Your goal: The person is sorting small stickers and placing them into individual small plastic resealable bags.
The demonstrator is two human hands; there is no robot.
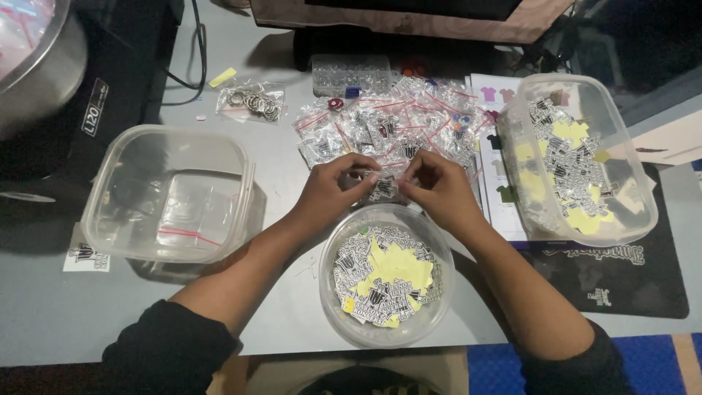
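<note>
My left hand [333, 192] and my right hand [439, 186] meet just beyond a round clear bowl [336, 307], and both pinch one small clear zip bag [386, 186] with a black-and-white sticker in it. The bowl holds several black-and-white stickers and yellow backing papers. Right behind my hands lies a heap of small clear zip bags [387, 124] with red seal strips.
A square clear tub [110, 197] with a few bags inside stands at the left. A rectangular clear tub [643, 212] of stickers stands at the right, over printed sheets. A bag of metal rings [252, 102] and a clear parts box [349, 73] lie at the back.
</note>
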